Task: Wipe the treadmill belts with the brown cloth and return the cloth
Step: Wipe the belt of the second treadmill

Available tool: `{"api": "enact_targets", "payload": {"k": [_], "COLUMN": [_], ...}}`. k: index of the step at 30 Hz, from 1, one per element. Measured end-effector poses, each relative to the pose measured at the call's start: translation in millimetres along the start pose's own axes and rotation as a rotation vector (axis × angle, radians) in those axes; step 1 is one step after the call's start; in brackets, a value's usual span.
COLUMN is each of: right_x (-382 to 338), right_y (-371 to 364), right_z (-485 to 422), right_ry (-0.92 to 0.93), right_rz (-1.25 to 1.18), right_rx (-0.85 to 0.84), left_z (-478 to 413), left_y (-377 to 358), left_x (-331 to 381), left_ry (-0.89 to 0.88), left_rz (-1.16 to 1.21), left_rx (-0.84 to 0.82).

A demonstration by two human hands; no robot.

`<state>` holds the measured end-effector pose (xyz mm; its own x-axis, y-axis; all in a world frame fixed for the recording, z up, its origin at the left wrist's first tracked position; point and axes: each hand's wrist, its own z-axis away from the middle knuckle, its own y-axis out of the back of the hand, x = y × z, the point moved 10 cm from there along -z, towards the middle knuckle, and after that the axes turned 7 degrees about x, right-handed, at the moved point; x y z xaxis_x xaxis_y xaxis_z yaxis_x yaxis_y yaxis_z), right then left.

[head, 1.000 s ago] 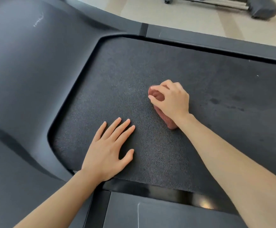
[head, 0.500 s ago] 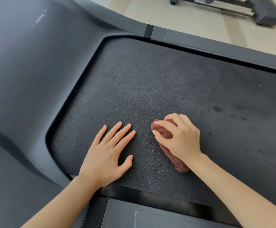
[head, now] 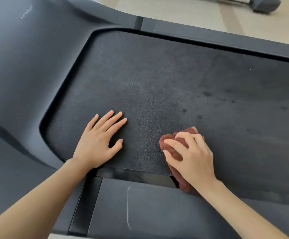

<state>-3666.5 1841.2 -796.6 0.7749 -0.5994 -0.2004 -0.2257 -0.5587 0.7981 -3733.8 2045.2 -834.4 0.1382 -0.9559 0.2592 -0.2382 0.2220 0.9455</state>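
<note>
Wiping approx mid-job. Grip of right hand [head: 195,157] on bunched brown cloth [head: 182,182] at belt [head: 149,83] near edge; left hand [head: 95,145] flat, fingers straight. Dark spots [head: 206,94] to right seemingly unwiped; cloth return pending.

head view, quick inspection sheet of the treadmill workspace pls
surface: dark textured treadmill belt, dark spots on its right part
job's things: brown cloth bunched on the belt by its near edge
clutter: nothing seen
grippers: left hand flat on the belt, fingers straight; right hand grips the cloth, fingers curled over it
cables: nothing seen
surroundings: grey side rail, pale floor, part of another machine at top right
</note>
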Motion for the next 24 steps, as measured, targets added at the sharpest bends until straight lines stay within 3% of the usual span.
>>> {"api": "enact_targets", "payload": {"k": [2, 5, 7, 10, 14, 18, 24], "right_x": [11, 57, 90, 102, 78, 53, 75], "right_y": [-7, -36, -60, -77, -33, 25, 5], "right_z": [-21, -80, -116, -146, -75, 19, -26], "right_ry": [0.008, -0.182, -0.288, -0.300, -0.273, -0.118, -0.152], "right_rz": [0.059, 0.151, 0.204, 0.215, 0.146, 0.076, 0.126], "right_rx": [0.037, 0.069, 0.025, -0.085, -0.069, 0.016, 0.062], "left_z": [-1, 1, 0, -1, 0, -1, -4], "left_y": [1, 2, 0, 1, 1, 0, -5], "left_x": [2, -1, -1, 3, 2, 5, 15], "left_ry": [0.004, 0.009, 0.000, -0.005, 0.001, -0.001, 0.005], "left_rz": [0.006, 0.019, 0.028, 0.017, -0.005, 0.000, -0.060], "left_rx": [0.001, 0.016, 0.010, -0.004, -0.006, -0.025, -0.066]}}
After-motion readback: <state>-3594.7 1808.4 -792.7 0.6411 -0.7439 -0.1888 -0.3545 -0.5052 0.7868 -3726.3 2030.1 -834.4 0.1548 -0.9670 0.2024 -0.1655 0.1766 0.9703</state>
